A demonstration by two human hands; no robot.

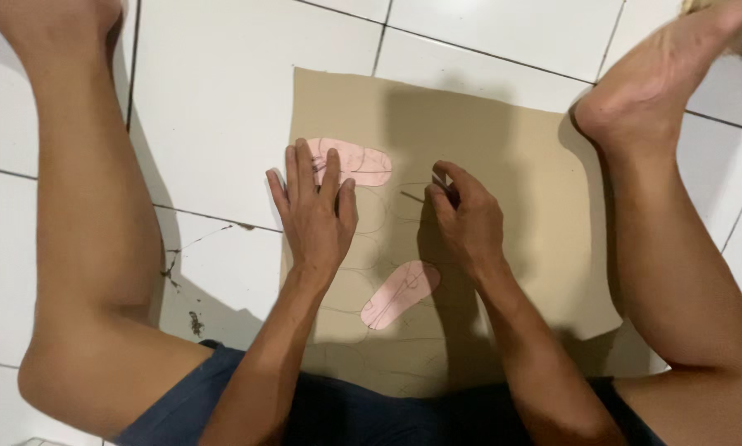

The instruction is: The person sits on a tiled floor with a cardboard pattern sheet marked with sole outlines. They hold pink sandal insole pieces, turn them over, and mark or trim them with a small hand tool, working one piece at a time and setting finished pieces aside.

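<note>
A tan sheet of material (pixel 503 140) lies on the white tiled floor between my legs, with faint traced outlines on it. My left hand (pixel 313 206) presses flat on the sheet, fingers spread, its fingertips on a pink sole-shaped template (pixel 363 163). My right hand (pixel 466 219) is closed around a thin pen or pencil (pixel 412 196) whose tip touches the sheet. A second pink sole-shaped template (pixel 400 293) lies loose on the sheet below and between my hands.
My bare left leg (pixel 90 248) and right leg (pixel 677 239) flank the sheet, the right foot resting on its far right corner. Dark dirt marks (pixel 177 268) spot the floor tiles (pixel 214 91) left of the sheet.
</note>
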